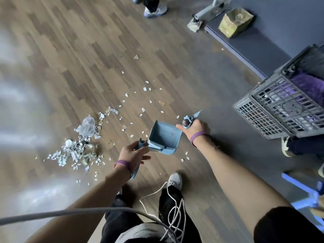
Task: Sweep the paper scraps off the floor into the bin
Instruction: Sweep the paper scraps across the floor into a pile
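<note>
1. I'm looking straight down at the wooden floor (87,58), and the paper scraps (78,149) are lying mostly in one heap off to my left, mixed with a bit of clear plastic.
2. More loose scraps (143,109) are scattered across the boards between that heap and my hands, with a few lying just beside the pan.
3. My left hand (133,153) is gripping the handle of the blue dustpan (164,137), thumb on top and fingers wrapping underneath, with the handle's end poking out below my wrist.
4. The dustpan is sitting between my two hands, its comb teeth on the edge nearest me and its mouth facing away.
5. My right hand (195,128) is closing round the top of the blue broom handle (190,119), just under its dark knob; the brush end is hiding from me.
6. I'm wearing a purple band on each wrist.
7. A grey slatted crate (273,109) is standing well off to my right, with something purple showing inside.
8. My white shoe (174,180) is pointing forward below the pan, and a white cable (173,207) is dangling in loops over my dark trousers.
9. At the far edge, another person's shoe (155,11) is showing, and a cardboard box (235,21) is resting on a dark mat.
</note>
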Available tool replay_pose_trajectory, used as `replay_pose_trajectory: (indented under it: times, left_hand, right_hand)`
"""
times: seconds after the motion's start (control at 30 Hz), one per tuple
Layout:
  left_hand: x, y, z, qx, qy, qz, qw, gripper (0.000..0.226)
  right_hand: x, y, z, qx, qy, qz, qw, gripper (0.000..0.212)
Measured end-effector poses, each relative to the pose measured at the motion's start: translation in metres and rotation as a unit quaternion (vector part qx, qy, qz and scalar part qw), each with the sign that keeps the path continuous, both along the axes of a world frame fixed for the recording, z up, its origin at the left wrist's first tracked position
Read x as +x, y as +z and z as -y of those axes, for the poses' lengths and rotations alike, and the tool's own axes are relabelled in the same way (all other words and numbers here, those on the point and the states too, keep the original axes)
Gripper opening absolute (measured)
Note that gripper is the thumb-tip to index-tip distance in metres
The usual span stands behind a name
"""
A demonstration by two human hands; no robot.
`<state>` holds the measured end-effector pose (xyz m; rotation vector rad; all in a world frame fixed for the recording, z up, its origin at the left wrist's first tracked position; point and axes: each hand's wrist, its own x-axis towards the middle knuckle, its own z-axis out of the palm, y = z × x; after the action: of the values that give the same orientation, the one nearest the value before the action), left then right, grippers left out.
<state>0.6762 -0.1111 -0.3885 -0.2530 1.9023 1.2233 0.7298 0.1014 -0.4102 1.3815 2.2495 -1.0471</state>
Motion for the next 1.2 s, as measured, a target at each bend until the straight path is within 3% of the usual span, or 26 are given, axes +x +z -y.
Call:
replay_pose_trajectory:
  times: [0.43, 0.73, 0.93, 1.2]
  left_hand:
    - [-0.130, 0.010, 0.272, -0.021, 0.095, -0.005, 0.995, 0.019]
    - [-0.180, 0.031, 0.435, -0.079, 0.168, -0.032, 0.982, 0.022]
    - [-0.196, 0.048, 0.476, -0.090, 0.182, -0.059, 0.977, 0.027]
    - [-0.209, 0.060, 0.451, -0.039, 0.188, -0.067, 0.979, 0.027]
  right_hand:
    - [-0.184, -0.008, 0.313, -0.010, 0.032, -0.062, 0.998, 0.040]
    - [-0.296, 0.044, 0.508, -0.061, 0.168, -0.121, 0.977, 0.045]
    - [-0.319, 0.068, 0.542, -0.047, 0.235, -0.137, 0.961, 0.040]
    - [-0.320, 0.085, 0.480, 0.012, 0.144, -0.145, 0.979, 0.034]
